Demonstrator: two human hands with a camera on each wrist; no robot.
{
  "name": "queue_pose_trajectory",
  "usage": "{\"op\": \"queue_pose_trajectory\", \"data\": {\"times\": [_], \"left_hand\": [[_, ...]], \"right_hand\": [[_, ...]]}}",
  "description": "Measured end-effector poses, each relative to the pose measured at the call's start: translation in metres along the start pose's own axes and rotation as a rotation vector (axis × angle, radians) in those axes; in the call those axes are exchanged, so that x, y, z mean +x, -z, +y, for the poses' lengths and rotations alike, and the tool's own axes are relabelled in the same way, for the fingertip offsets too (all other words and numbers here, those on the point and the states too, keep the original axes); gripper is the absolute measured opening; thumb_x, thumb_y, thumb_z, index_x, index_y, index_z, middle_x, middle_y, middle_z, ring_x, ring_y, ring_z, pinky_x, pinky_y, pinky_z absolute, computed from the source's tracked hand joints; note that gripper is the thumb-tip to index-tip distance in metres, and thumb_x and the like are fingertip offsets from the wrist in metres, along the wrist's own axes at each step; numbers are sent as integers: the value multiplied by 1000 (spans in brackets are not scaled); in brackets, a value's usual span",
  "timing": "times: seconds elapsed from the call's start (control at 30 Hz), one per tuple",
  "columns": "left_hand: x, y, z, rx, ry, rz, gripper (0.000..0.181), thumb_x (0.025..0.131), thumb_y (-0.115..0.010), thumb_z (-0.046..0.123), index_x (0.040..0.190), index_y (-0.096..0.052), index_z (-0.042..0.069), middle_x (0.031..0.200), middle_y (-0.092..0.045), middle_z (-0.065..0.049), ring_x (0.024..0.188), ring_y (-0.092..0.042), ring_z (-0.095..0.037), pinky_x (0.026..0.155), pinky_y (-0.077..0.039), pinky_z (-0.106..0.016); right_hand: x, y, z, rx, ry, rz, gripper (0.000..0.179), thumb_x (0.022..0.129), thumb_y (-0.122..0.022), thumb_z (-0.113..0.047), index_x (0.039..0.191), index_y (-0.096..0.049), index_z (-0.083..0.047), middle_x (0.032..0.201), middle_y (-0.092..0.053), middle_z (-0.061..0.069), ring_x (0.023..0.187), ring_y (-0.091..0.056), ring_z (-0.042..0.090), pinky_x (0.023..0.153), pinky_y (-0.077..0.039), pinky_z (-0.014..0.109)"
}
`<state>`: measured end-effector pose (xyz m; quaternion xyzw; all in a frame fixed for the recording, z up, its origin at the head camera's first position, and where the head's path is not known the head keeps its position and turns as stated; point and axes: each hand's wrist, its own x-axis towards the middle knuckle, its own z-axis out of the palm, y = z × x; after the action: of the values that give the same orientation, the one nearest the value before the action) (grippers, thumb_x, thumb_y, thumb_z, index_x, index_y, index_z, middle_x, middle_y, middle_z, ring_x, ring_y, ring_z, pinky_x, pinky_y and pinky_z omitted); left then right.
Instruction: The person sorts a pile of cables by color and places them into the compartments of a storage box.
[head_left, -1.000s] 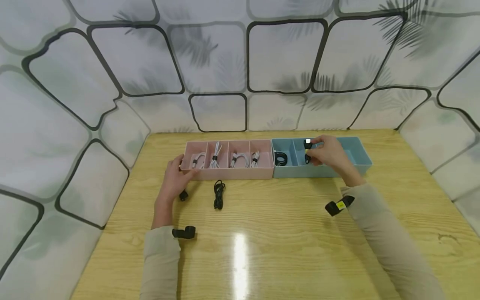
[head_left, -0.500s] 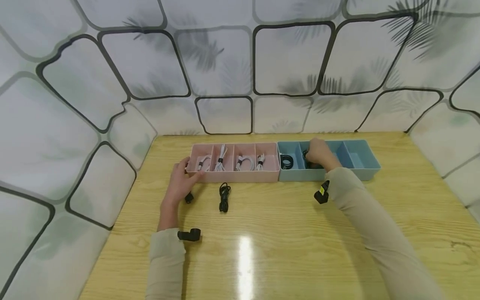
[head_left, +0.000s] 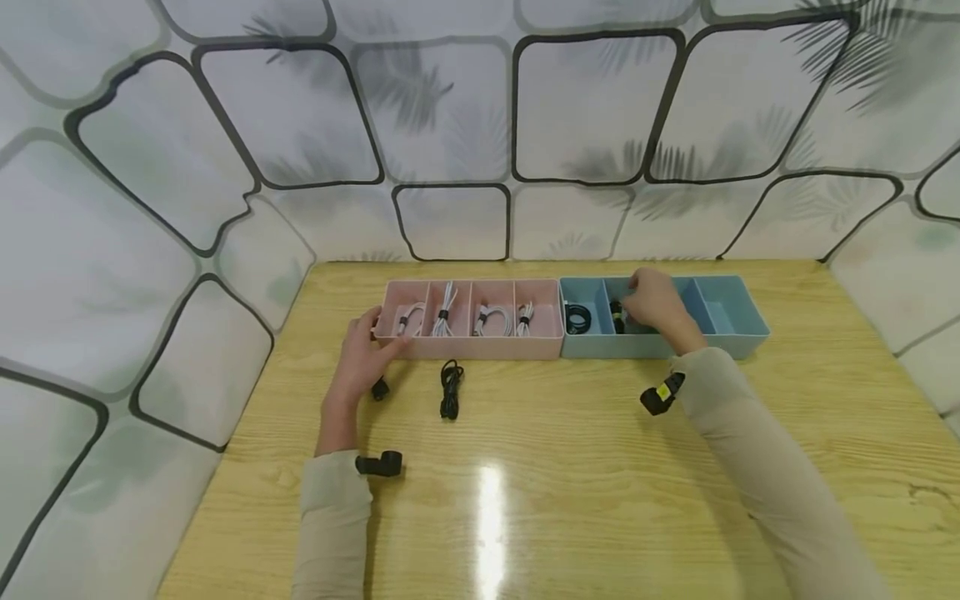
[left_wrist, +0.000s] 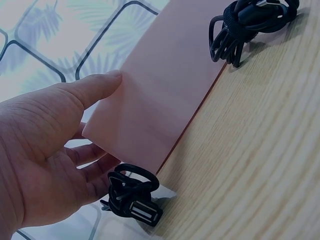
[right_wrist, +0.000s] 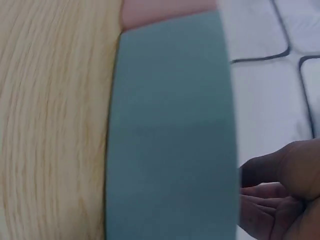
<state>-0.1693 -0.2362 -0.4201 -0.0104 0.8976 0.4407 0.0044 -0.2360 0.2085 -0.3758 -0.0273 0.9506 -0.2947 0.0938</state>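
My left hand grips the left end of the pink divided box; in the left wrist view the thumb lies on its front wall and the fingers pass behind the end. A black USB cable lies beside those fingers. Over the second compartment of the blue divided box is my right hand, its fingertips near a bundled black cable inside. The right wrist view shows the blue wall hiding part of this hand, its fingers loosely bent with no cable visible between them.
White bundled cables lie in the pink compartments, and a coiled black cable in the leftmost blue one. Another black cable lies on the wooden table before the pink box. A patterned wall stands behind.
My right hand has lowered the black cable into the second blue compartment, then risen slightly to the right, leaving it there. The left hand stays on the pink box.
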Motion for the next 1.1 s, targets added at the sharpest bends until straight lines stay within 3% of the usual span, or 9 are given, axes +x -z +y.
{"op": "queue_pose_trajectory", "data": {"times": [0.1, 0.23, 0.43, 0.6, 0.7, 0.8, 0.9, 1.0, 1.1], "left_hand": [[-1, 2, -1, 0, -3, 3, 77, 95, -68, 30, 155, -27, 1, 148, -34, -27, 130, -42, -40, 104, -42, -55], [0, 4, -2, 2, -18, 6, 75, 95, -68, 28, 154, -29, 1, 145, -37, -27, 128, -43, -40, 104, -42, -55], [3, 8, 0, -12, -52, -1, 67, 97, -66, 22, 151, -34, 0, 144, -44, -25, 127, -48, -39, 102, -44, -53], [2, 9, 2, -2, -58, -19, 62, 98, -63, 18, 151, -36, -1, 143, -46, -24, 124, -49, -40, 100, -46, -53], [1, 9, 3, -1, -48, -27, 63, 98, -62, 19, 151, -35, -1, 143, -45, -25, 124, -49, -40, 99, -46, -53], [1, 9, 5, -3, -34, -27, 64, 98, -62, 20, 152, -35, -1, 143, -45, -25, 125, -49, -41, 99, -46, -53], [2, 8, 7, 5, -21, -29, 65, 98, -61, 20, 152, -33, 0, 144, -44, -25, 126, -48, -41, 100, -46, -53], [2, 7, 7, 13, -7, -25, 66, 97, -61, 20, 153, -32, 0, 145, -42, -26, 127, -47, -42, 101, -45, -53], [2, 9, 4, 7, -4, -15, 67, 97, -62, 21, 153, -32, 1, 146, -39, -27, 127, -46, -42, 101, -44, -53]], "right_hand": [[-15, -1, -14, 135, 4, 72, 41, 94, -46, -5, 132, -49, 11, 80, -70, 21, 68, -69, 33, 57, -53, 38], [-39, -19, -46, 251, 101, 108, 35, 95, -51, -10, 126, -56, 6, 90, -71, 26, 70, -71, 34, 62, -58, 44], [-60, -82, -95, 318, 224, -159, 26, 95, -62, -11, 113, -63, 7, 89, -71, 22, 62, -70, 26, 56, -59, 37], [-54, -137, -121, 208, 211, -268, 37, 93, -71, -21, 115, -66, 8, 76, -70, 13, 52, -67, 20, 51, -54, 29], [-48, -158, -136, 130, 238, -263, 36, 92, -71, -31, 92, -66, 5, 61, -59, 4, 44, -56, 13, 44, -43, 24], [-43, -169, -152, 52, 268, -254, 41, 91, -73, -34, 68, -54, -5, 53, -44, -2, 41, -43, 10, 41, -33, 23], [-40, -172, -162, -5, 282, -259, 45, 86, -78, -28, 59, -45, -14, 49, -37, -6, 43, -36, 9, 42, -29, 23], [-39, -171, -163, 19, 300, -291, 33, 80, -80, -17, 63, -53, -10, 54, -40, -6, 46, -35, 8, 45, -30, 22], [-41, -168, -155, 129, 304, -344, 18, 76, -79, -9, 86, -67, -1, 64, -55, -2, 50, -44, 7, 48, -37, 21]]}}
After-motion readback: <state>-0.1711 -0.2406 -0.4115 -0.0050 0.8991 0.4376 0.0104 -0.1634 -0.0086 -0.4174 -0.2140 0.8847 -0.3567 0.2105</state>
